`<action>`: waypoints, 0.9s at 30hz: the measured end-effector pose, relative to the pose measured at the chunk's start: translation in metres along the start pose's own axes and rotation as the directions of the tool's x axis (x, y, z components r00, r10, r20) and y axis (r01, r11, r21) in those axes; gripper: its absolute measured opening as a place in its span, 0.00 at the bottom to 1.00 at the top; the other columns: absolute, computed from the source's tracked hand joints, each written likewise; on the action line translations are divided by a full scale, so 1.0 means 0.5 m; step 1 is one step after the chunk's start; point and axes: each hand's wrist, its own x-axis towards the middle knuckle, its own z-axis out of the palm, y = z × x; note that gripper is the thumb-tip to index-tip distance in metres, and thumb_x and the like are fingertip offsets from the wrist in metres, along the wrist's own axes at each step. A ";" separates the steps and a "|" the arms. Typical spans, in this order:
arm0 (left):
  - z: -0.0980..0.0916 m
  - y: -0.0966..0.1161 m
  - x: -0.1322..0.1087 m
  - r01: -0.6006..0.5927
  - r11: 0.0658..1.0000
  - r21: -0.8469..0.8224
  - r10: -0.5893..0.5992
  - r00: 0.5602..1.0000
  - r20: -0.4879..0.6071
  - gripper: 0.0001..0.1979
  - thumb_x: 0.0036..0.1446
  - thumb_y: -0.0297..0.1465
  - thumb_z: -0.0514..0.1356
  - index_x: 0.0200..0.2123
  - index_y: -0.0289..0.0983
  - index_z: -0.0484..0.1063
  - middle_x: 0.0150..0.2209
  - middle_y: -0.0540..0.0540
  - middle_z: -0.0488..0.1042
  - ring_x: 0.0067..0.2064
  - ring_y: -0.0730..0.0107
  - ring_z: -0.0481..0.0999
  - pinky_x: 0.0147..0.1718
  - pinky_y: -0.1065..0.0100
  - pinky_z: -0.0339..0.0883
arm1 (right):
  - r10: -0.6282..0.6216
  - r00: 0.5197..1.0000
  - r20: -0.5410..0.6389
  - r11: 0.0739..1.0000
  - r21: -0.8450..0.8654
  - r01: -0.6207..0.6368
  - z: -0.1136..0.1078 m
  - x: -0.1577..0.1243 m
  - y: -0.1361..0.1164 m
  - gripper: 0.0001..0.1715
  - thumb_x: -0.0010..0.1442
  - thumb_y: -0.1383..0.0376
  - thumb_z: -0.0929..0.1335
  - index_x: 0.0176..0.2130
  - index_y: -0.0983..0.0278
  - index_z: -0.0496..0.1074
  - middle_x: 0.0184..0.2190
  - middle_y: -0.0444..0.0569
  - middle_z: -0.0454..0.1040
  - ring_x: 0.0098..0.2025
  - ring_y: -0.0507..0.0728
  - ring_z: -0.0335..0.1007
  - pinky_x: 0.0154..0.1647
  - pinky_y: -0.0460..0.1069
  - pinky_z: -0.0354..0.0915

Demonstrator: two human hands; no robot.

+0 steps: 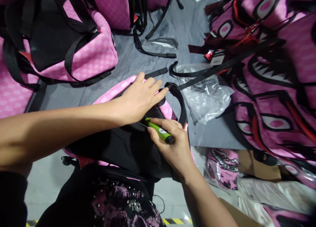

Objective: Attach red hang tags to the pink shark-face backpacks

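Note:
A black and pink backpack lies in front of me at the table's edge, its black panel facing up. My left hand grips its upper edge near the black straps, fingers bent over the pink side; the thumb is hidden. In my right hand is a green pen-shaped tool with a black end. Its tip points at the black fabric just under my left hand and cannot be seen clearly. A black strap loops beside the right hand.
Pink checkered backpacks stand at the left and back. Shark-face backpacks with red tags crowd the right side. A crumpled clear plastic bag lies on the grey table cover. Below right are a cardboard box and a wrapped pink item.

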 end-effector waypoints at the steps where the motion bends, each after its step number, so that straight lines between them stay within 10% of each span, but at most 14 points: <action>1: 0.000 0.000 0.000 -0.001 1.000 0.000 0.001 1.000 0.000 0.40 0.58 0.34 0.57 0.70 0.45 0.42 0.68 0.41 0.54 0.62 0.44 0.58 0.59 0.45 0.48 | -0.005 1.000 -0.007 1.000 -0.003 0.005 0.001 -0.001 -0.002 0.09 0.60 0.66 0.70 0.43 0.59 0.75 0.41 0.45 0.80 0.42 0.57 0.75 0.52 0.58 0.63; 27: -0.002 -0.002 0.001 -0.039 0.999 0.019 0.039 0.999 -0.008 0.38 0.57 0.32 0.56 0.69 0.39 0.45 0.67 0.40 0.54 0.62 0.45 0.59 0.59 0.47 0.50 | 0.207 0.955 -0.211 0.978 0.063 -0.198 0.041 -0.016 -0.029 0.06 0.60 0.62 0.69 0.37 0.60 0.77 0.37 0.48 0.80 0.41 0.59 0.75 0.50 0.59 0.67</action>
